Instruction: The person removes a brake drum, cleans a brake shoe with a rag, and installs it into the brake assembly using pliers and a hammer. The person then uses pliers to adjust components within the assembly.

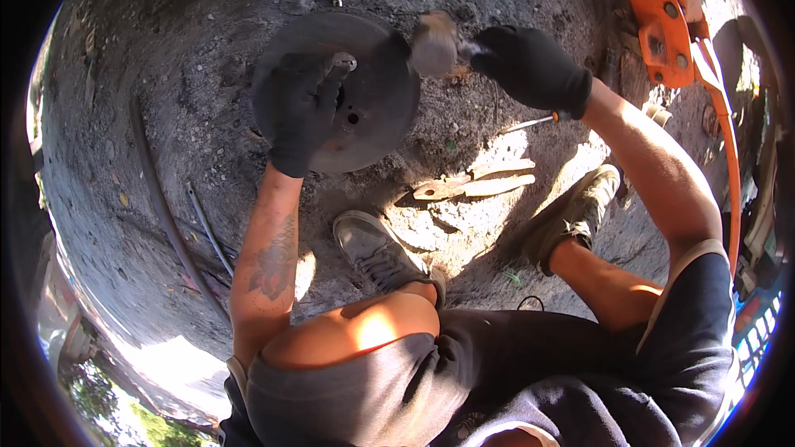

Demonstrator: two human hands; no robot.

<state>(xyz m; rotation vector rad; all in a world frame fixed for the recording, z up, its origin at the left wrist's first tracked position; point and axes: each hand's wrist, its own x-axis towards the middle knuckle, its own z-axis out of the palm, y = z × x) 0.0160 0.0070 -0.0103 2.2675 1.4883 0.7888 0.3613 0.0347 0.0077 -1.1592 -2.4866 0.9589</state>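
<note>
Head view: a round metal disc (383, 120) lies on the ground (207, 116) at eleven o'clock. Over it, the left hand (296, 108) has fingers closed around a metal piece (345, 61); the right hand (534, 70) grips a blurred hammer (435, 45) at the disc's two o'clock. Striking seems underway; accurate aim matters.

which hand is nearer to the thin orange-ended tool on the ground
Right. The right hand is just beyond the thin tool; the left hand is farther off leftward, over the dark disc.
</note>
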